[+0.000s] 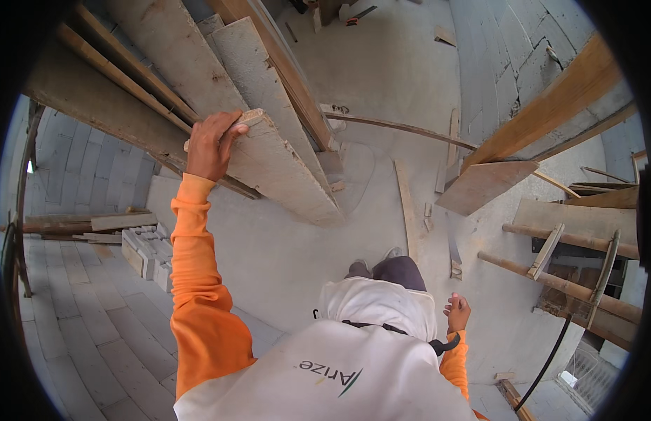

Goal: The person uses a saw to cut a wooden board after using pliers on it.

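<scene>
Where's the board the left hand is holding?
In the head view, the board is left of centre, its near end in the left hand, beside other boards.

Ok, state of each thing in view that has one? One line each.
Left hand: fingers closed over the board's top end
Board: standing on end, held at the top
Right hand: no object visible in it, fingers loosely curled
Long plank: lying on the floor
Handsaw: lying on the floor
Grey blocks: stacked

White shirt (290,386), small printed mark (330,375), orange sleeves (203,295), black strap (376,325), dark trousers (404,272)
</scene>
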{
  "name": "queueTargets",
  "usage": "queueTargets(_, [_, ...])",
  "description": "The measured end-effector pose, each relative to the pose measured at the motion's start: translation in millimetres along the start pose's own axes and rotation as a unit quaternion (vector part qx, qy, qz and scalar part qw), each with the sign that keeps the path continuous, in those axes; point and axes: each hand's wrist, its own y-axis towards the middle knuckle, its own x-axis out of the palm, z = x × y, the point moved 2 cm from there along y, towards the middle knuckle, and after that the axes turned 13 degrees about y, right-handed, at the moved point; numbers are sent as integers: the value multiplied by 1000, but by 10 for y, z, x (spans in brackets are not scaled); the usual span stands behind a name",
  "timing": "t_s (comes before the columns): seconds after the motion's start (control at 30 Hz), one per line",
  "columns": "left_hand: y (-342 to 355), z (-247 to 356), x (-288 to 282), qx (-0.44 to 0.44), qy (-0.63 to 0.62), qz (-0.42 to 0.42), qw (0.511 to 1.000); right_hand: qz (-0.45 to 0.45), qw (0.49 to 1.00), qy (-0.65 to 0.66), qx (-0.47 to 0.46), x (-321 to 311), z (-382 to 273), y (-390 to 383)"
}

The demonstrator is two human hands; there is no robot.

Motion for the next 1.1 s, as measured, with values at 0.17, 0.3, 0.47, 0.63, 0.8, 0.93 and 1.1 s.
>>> queueTargets(0.17, [237, -446, 465, -36, 69, 48, 996, 3, 1000, -9, -4, -57, -205, 645])
queueTargets(0.3, [402, -303, 814, -154, 159, 50, 974, -64, 996, -19, -59, 461, -733, 1279])
queueTargets(0.47, [642, -259, 1229, -184, 184, 107, 960, -138, 977, -75, -144, 1250, -1427, 1998])
queueTargets(0.63, [794, -142, 1619, -244, 178, 143, 943, -149, 969, -127, -148, 1675, -1824, 2745])
queueTargets(0.8, [957, 72, 1715, -335, 182, 154, 912, -86, 909, -315, -259, 1805, -2274, 3279])
queueTargets(0.93, [1127, 193, 1783, -366, 190, 162, 896, 3, 893, -382, -239, 1691, -2497, 3616])
queueTargets(1.1, [1235, 349, 1817, -389, 208, 209, 873, -26, 877, -452, -163, 1613, -2474, 3972])
